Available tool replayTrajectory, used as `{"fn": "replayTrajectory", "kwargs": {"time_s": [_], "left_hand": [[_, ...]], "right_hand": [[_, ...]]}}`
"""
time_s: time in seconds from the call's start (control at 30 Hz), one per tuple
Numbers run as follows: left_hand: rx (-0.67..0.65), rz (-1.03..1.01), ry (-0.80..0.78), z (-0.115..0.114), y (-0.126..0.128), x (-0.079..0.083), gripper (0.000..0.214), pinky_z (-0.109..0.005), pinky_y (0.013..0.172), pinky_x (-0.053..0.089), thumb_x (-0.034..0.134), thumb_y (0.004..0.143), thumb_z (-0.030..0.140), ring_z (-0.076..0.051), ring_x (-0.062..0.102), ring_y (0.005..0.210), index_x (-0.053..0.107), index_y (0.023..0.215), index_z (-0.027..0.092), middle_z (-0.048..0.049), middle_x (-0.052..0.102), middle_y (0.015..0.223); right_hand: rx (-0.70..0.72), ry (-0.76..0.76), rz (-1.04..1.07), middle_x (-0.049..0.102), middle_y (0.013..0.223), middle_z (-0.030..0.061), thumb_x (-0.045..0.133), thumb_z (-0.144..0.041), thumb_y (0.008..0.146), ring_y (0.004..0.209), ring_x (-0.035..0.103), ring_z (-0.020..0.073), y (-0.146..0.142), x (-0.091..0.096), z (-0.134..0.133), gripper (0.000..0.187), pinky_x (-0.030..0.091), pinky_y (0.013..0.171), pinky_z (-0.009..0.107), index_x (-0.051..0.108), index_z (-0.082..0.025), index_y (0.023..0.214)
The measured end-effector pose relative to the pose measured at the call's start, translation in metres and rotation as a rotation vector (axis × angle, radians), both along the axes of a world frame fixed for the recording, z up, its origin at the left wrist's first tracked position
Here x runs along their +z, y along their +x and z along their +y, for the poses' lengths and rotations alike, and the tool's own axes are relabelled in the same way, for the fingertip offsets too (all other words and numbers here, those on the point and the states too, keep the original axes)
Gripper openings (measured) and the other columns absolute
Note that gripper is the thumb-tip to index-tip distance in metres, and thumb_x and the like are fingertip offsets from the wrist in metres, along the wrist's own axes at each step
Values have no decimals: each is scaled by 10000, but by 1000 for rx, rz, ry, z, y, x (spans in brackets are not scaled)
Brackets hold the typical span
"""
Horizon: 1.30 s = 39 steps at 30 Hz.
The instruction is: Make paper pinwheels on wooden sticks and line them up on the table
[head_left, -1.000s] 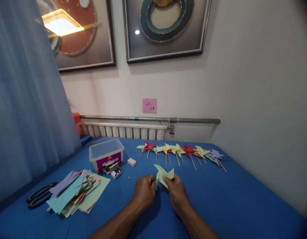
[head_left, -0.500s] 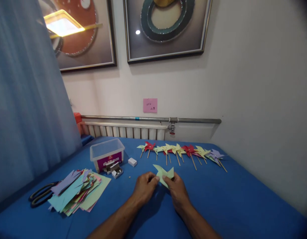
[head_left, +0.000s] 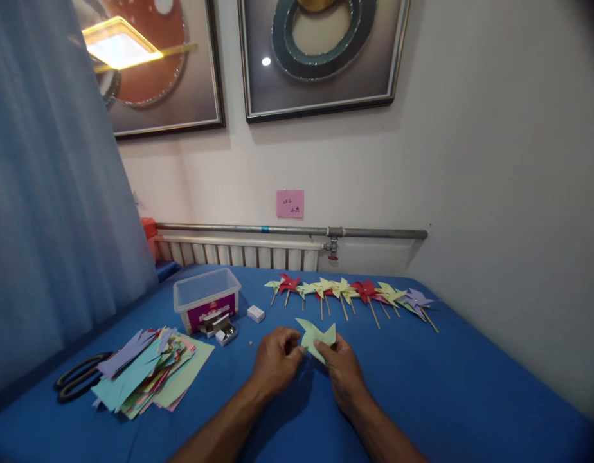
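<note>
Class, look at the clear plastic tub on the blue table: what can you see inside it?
The clear plastic tub looks empty in its upper part. A purple label on its front wall hides the bottom, so anything lying low inside cannot be seen.

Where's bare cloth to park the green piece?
Free: right of the right hand, below the pinwheel row; also between the paper stack and the left hand. Crowded: around the plastic box, small boxes and scissors.

Green paper folds flatter between the hands

The left hand (head_left: 274, 362) has edged up and inward – its fingertips now pinch the light-green paper piece (head_left: 316, 337), which sits lower and flatter than a second ago; the right hand (head_left: 339, 368) has shifted slightly left.
</note>
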<state>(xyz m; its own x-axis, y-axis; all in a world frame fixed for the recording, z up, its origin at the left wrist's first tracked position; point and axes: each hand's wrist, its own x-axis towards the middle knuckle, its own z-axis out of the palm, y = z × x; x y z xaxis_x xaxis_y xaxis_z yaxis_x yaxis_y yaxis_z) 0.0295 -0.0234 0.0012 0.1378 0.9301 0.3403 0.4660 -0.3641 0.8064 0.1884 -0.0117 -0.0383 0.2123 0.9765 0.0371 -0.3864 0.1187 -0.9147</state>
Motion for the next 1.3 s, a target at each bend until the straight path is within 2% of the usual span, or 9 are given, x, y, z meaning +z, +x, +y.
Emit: {"fn": "replayTrajectory", "kwargs": {"time_s": [0.1, 0.27, 0.47, 0.57, 0.83, 1.03, 1.13, 1.3], "left_hand": [[-9, 85, 51, -2, 1, 1, 157, -278, 722, 382, 610, 825, 201, -155, 562, 756, 753, 876, 163, -20, 640, 794], [-29, 98, 49, -3, 1, 2, 175, -281, 727, 381, 610, 843, 206, -160, 571, 767, 773, 898, 172, -21, 644, 792], [-19, 111, 43, -5, 1, 3, 155, -277, 721, 381, 617, 852, 231, -158, 576, 765, 761, 857, 173, -19, 647, 792], [19, 97, 34, -4, 2, 2, 164, -274, 715, 390, 628, 852, 242, -153, 579, 752, 763, 909, 169, -20, 656, 815], [-26, 175, 58, -6, -1, 5, 203, -289, 761, 387, 617, 882, 272, -174, 604, 828, 790, 960, 201, -31, 697, 861], [-11, 156, 34, -7, 0, 6, 214, -290, 740, 377, 595, 875, 305, -181, 585, 805, 767, 894, 180, -39, 688, 836], [-28, 34, -64, -3, 1, 3, 238, -277, 693, 381, 569, 872, 335, -174, 580, 753, 736, 838, 170, -29, 671, 778], [-115, -228, -412, 7, 0, -2, 186, -260, 560, 335, 541, 818, 299, -124, 481, 530, 652, 753, 165, 17, 590, 620]], "right_hand": [[2, 3, 21, 787, 792, 25, 909, -336, 550, 720, 714, 235, -1, 1, 1, 401, 534, 663, 308, 731, -211, 888], [2, -7, 54, 804, 861, 37, 919, -325, 540, 824, 744, 256, -1, 2, -1, 418, 551, 728, 316, 738, -202, 897], [27, -36, 104, 801, 837, 33, 921, -340, 526, 771, 737, 253, -3, 4, -4, 433, 548, 688, 323, 733, -207, 893], [17, -37, 120, 799, 840, 24, 922, -317, 527, 753, 729, 240, -3, 7, -5, 428, 553, 689, 321, 738, -216, 901], [10, -57, 121, 793, 825, 23, 926, -308, 528, 744, 717, 227, -3, 10, -9, 409, 558, 690, 313, 758, -212, 888], [-1, -52, 125, 783, 808, 21, 924, -307, 534, 757, 722, 237, -3, 9, -9, 387, 553, 697, 327, 747, -213, 864], [-6, -47, 114, 784, 812, 29, 906, -328, 567, 771, 730, 255, -1, 9, -8, 363, 557, 703, 346, 741, -216, 870], [-36, -32, 98, 781, 826, 32, 893, -340, 575, 810, 734, 269, 6, 13, -7, 324, 560, 703, 349, 707, -224, 814]]}}
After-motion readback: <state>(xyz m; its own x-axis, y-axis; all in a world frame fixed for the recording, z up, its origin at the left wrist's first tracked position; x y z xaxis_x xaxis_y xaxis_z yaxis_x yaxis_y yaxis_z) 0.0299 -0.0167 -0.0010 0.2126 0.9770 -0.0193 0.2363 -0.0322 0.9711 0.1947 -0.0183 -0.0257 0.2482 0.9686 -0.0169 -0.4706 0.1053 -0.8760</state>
